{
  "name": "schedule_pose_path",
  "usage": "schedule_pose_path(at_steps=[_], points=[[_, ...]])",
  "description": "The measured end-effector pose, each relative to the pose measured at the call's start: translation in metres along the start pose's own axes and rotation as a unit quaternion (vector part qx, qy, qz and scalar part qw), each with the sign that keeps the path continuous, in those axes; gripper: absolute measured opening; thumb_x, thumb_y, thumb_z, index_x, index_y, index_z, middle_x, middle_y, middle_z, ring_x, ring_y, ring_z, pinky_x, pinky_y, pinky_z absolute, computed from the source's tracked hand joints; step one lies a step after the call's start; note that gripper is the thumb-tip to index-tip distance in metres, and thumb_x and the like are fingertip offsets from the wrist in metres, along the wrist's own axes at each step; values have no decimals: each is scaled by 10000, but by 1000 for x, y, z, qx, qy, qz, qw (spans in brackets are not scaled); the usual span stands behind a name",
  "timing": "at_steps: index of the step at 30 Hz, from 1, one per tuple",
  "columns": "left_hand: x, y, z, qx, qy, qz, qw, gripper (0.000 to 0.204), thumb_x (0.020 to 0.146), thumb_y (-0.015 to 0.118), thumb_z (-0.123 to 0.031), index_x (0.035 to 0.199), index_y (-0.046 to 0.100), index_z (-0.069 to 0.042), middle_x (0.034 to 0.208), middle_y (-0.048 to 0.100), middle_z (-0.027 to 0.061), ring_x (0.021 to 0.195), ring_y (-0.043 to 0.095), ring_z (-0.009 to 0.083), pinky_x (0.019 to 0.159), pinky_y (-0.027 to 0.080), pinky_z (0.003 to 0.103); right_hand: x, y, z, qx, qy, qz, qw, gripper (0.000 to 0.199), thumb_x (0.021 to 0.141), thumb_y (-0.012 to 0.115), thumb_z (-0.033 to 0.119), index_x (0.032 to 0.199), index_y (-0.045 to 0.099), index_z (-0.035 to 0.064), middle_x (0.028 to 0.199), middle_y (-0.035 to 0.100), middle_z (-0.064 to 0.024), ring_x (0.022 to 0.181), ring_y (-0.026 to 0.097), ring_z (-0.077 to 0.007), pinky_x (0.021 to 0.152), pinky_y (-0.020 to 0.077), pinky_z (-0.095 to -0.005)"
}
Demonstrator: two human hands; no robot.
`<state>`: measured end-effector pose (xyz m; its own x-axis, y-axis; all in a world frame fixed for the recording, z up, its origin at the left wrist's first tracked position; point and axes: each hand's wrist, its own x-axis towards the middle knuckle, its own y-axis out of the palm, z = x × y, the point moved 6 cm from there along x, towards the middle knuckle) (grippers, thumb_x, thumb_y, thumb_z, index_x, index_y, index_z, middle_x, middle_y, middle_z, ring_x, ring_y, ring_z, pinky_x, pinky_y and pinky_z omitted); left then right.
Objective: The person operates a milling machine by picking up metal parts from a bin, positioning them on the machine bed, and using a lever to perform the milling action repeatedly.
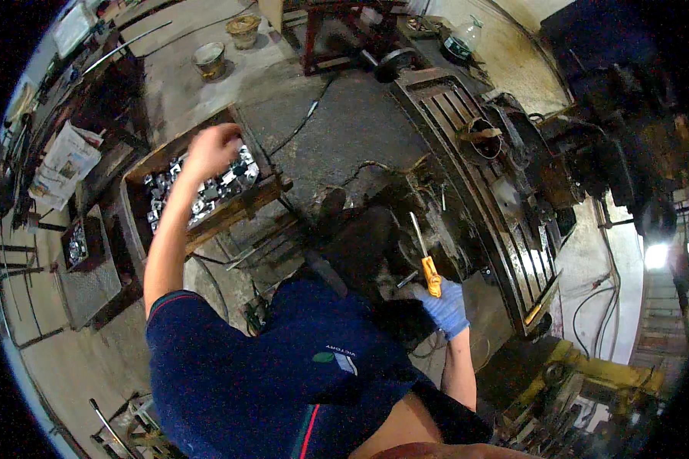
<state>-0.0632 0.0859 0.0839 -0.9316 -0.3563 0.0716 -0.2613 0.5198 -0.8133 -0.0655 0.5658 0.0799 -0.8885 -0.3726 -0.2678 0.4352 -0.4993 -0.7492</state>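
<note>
My bare left hand (213, 151) reaches over a wooden tray (245, 200) at the left. Motion smears its fingers, so I cannot make out whether they hold anything. Many small shiny metal parts (204, 200) lie loose in that tray, directly under the hand and forearm. On the right, my right hand (445, 307) wears a light blue glove and is closed round a screwdriver (430, 268). The tool has a yellow-orange handle, and its long metal shaft points up and away from me. Beside it runs the long slotted metal table (505, 222) of a machine.
Dark machinery (628, 145) rises at the far right. Two buckets (209, 60) stand on the floor at the back. A clear plastic bottle (464, 40) sits behind the machine table. Lower left is a smaller box of parts (83, 243); yellow machinery (589, 375) is at the lower right.
</note>
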Motion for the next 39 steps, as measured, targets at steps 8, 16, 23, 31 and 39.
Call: schedule_pose_path(at_steps=[8,16,23,31,39], points=[[-21,12,141,264,-248,18,932,382,726,608,-366,970,602,-72,989,607,166,922,583,324,773,468,423,0,7,-6,2,6,29,1000,320,688,696,289,865,603,40,686,608,-139,589,586,-230,546,448,-335],[-1,21,143,287,-193,-20,938,214,673,585,-198,853,630,-92,860,634,141,828,612,307,710,493,401,-5,15,-10,-10,21,-4,1000,339,694,700,294,912,608,51,704,616,-136,605,599,-226,567,467,-323],[-5,6,192,-224,-168,-172,944,268,800,561,-157,1017,595,-2,716,593,59,629,552,148,585,435,274,-12,12,-19,-44,4,1,999,338,696,692,322,892,608,59,715,612,-155,628,600,-287,568,471,-340],[27,22,-10,-709,-80,-45,699,318,860,516,-173,1142,480,-32,854,595,81,594,522,154,746,471,399,1,-3,26,-36,-45,35,998,399,702,640,417,910,609,78,769,611,-171,703,593,-338,606,474,-379],[47,154,-193,-760,-18,258,596,268,864,494,-158,1073,498,11,772,561,85,559,508,164,720,487,396,17,-31,19,-92,-56,-16,994,489,738,512,537,768,586,54,672,583,-209,642,571,-374,624,461,-432]])
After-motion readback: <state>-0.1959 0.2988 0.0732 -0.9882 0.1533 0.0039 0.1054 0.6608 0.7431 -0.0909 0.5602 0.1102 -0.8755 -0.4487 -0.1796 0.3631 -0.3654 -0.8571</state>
